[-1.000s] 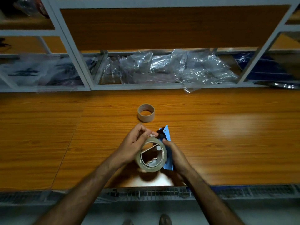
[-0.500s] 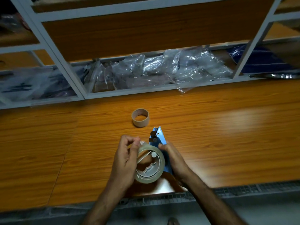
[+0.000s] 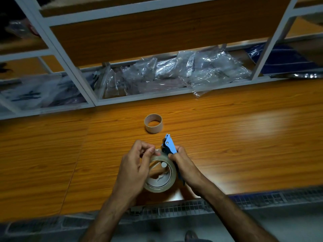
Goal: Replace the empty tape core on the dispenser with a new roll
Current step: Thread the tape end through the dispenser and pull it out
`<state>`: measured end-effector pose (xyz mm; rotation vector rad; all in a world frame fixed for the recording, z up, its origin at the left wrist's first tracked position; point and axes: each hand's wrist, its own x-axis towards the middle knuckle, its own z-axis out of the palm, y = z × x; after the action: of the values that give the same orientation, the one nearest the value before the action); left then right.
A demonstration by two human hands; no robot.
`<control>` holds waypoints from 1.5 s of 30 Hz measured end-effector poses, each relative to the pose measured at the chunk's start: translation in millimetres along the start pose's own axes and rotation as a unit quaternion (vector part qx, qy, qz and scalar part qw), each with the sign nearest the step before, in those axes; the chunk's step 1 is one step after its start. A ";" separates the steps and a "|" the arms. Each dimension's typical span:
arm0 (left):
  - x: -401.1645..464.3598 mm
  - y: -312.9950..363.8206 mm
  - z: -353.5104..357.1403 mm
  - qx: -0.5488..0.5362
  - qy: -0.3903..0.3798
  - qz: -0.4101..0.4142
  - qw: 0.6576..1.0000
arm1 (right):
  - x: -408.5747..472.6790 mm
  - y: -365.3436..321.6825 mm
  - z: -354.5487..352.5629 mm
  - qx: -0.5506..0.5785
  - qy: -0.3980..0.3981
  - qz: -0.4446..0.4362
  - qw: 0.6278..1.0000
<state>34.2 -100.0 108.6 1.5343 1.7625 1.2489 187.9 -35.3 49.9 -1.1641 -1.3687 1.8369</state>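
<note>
Threading the tape end looks to be the step in hand. New roll [image 3: 161, 173] of clear tape already sits on the hub of the blue dispenser [image 3: 170, 147], held just above the near edge of the wooden table [image 3: 244, 137]. Empty core [image 3: 153, 123] stands apart on the table, farther from the person, untouched.

Left hand [image 3: 135, 169]: thumb and fingertips pinched together at the top of the roll, apparently on the free end of the tape; the film itself is too clear to make out with certainty. Right hand [image 3: 182, 164]: fingers curled round the dispenser body behind the roll, thumb against the roll's rim.

Judgement on technique: lift the end cleanly and keep it flat, sticky side away from the fingers, so it does not fold back on itself. Draw it toward the dispenser's front end, where the black roller shows, while the right hand holds the frame steady and lets the roll turn. Pull slowly; a skewed pull could wrinkle or split the film.

Shelf frame behind holds crumpled plastic bags [image 3: 174, 75].
</note>
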 end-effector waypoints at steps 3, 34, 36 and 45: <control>-3.9 3.7 -4.5 0.003 -0.025 0.015 1.000 | -5.2 -4.0 0.9 -0.016 0.008 0.004 1.000; 48.4 -2.1 6.7 -0.097 -0.082 -0.269 0.955 | -10.9 3.3 10.8 -0.074 0.054 0.030 0.995; 52.4 1.9 5.1 -0.106 -0.107 -0.288 0.946 | -10.6 3.2 9.8 -0.084 0.043 0.016 0.995; 72.0 -2.5 8.1 -0.054 -0.158 -0.355 0.920 | -12.1 22.5 8.4 -0.177 0.069 -0.066 0.980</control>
<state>21.7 -29.1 117.0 0.8311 1.7515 0.6721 187.4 -56.4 33.2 -1.3125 -1.6911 1.4291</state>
